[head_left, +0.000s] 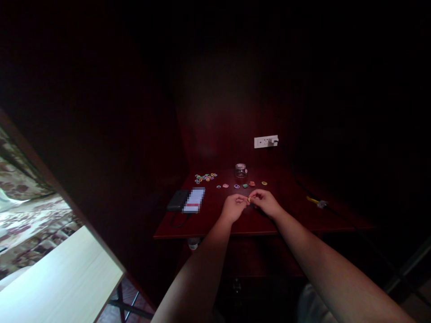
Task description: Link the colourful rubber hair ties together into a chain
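My left hand and my right hand meet above the dark red desktop, fingertips pinched together. Between them is a small yellow hair tie, partly hidden by the fingers. Just beyond the hands runs a row of small coloured hair ties: a blue one, a pink one, a purple one, a green one, a red-orange one and a yellow one. A loose pile of mixed hair ties lies at the back left.
A clear glass jar stands behind the row. To the left lie a phone and a black box-shaped device with a cable. A wall socket holds a plug; its dark cord passes a yellow-tied connector at right.
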Demonstrator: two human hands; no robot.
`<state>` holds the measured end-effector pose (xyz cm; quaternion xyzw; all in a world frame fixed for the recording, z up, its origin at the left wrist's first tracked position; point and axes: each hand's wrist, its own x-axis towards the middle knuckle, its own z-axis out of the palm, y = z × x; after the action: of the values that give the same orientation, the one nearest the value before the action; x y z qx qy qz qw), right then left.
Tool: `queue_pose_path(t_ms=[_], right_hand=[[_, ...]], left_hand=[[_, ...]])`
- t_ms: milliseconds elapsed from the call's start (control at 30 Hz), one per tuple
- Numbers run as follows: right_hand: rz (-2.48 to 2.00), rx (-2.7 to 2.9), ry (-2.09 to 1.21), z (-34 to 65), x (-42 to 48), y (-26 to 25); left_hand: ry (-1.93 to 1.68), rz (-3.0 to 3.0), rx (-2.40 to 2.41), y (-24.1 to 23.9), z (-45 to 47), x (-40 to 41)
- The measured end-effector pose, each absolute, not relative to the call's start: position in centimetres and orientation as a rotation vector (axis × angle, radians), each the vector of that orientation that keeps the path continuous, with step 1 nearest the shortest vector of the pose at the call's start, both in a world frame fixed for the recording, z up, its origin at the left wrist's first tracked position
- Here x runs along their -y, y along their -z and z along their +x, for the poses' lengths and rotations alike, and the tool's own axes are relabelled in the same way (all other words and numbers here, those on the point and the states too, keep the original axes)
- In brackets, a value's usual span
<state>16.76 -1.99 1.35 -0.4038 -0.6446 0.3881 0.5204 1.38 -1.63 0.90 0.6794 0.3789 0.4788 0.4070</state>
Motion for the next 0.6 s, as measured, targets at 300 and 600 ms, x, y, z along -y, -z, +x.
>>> queue_pose_path(t_ms=[300,600], right_hand=[[-0.95,1.545,-0.9,16.73,1.93,-1.24],[-0.95,1.576,-0.949,16.7,2.08,-1.47]], left_hand=[[-1.205,1.759,-0.993,-0.64,1.41,1.43],[-1.224,1.739,-0.997,-0.82,1.45,1.47]])
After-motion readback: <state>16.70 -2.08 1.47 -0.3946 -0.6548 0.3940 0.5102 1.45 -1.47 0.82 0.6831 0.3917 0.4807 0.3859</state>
